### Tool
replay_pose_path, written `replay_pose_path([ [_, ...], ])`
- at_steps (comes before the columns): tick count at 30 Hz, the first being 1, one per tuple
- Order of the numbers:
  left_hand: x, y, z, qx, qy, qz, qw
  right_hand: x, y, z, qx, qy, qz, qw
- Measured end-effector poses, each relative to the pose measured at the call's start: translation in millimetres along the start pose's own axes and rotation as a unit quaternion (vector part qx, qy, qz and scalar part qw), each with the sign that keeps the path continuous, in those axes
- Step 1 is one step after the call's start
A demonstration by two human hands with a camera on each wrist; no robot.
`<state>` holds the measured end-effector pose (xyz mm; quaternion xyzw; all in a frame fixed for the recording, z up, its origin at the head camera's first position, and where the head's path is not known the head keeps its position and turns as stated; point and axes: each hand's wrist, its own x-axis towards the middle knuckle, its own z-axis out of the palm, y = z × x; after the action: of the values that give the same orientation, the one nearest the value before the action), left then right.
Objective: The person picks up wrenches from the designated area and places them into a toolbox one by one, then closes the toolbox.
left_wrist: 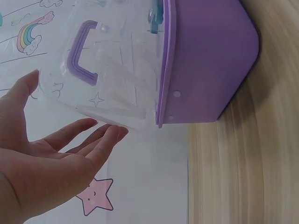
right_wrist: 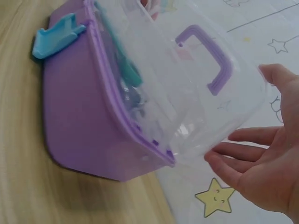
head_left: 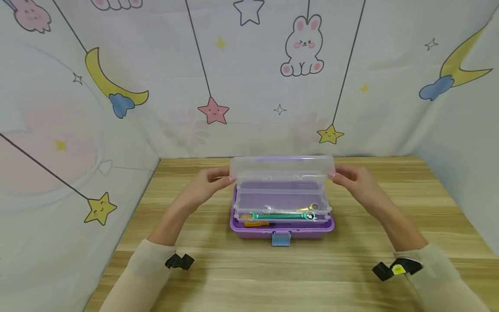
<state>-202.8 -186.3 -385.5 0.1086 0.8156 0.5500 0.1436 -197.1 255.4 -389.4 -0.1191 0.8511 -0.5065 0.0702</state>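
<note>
A purple toolbox stands with its clear lid raised. At the lid's left end is my left hand, its thumb and fairly straight fingers touching the edges. Likewise, my right hand touches the right end with fingertips and thumb, palm spread. A purple handle shows on the lid in the left wrist view. Inside, a green wrench lies across a clear tray, with a gold wrench behind it. An orange handle shows below the tray.
The toolbox sits on a wood-grain table, its blue latch hanging down in front. Behind rises a white cloth backdrop printed with stars, moons and rabbits; cloth also borders the table's left and right sides.
</note>
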Motion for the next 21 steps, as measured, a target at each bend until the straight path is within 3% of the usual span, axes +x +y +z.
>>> replay_pose_path([
  [6,-2.3,-7.3,6.9,-0.030,-0.011,0.016,0.9994,-4.0,16.7,12.0,0.024,0.024,-0.026,0.999],
  [10,-2.2,-13.5,13.5,-0.021,0.001,0.031,0.9993,-2.0,28.5,17.8,0.046,0.036,-0.048,0.997],
  [17,1.8,-26.0,25.4,-0.002,0.026,0.069,0.9973,3.3,43.2,22.6,0.069,0.023,-0.082,0.994],
  [21,3.8,-33.0,30.0,0.005,0.031,0.080,0.9963,4.8,47.9,22.4,0.058,0.014,-0.078,0.995],
])
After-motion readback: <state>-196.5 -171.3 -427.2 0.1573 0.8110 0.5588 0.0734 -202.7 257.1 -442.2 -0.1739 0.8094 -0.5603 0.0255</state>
